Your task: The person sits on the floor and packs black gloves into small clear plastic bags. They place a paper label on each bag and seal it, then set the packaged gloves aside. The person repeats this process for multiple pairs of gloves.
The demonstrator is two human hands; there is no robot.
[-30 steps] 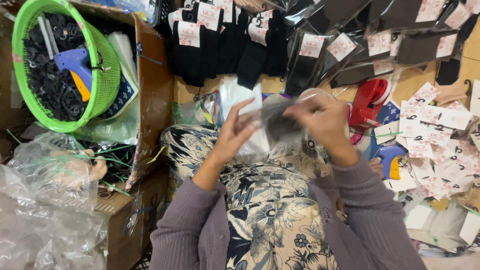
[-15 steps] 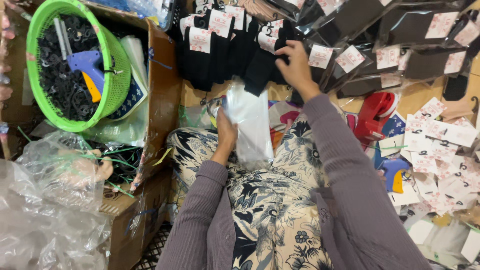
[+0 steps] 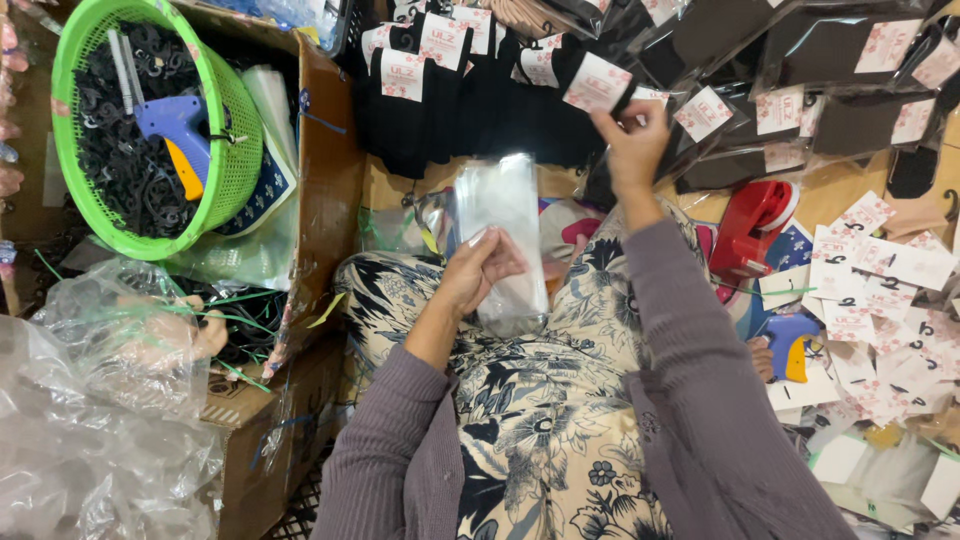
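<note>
Two hands work over a lap in a flowered skirt. The left hand holds a clear plastic bag upright against the lap, its grip pressed together on the bag's lower left edge, thumb in front and fingers behind. The bag is a tall, narrow rectangle, glossy and see-through, and I cannot tell whether anything is in it.

The right hand is raised and reaches to a black sock pair in the row of black socks laid side by side ahead of the knees. Its grip pinches the edge of that pair's white paper label, a small rectangle with red print, tilted. Each pair in the row carries a like label at its top end.

Farther right lie dark brown socks in clear sleeves, each with the same kind of white label. Below them sits a red tape dispenser, and beside it a loose spread of white paper tags with dark marks. A blue and orange tagging gun rests among them.

At the left, a round green basket stands on a cardboard box; it holds small black hooks and another blue tagging gun. Crumpled clear plastic sheeting fills the lower left corner.
</note>
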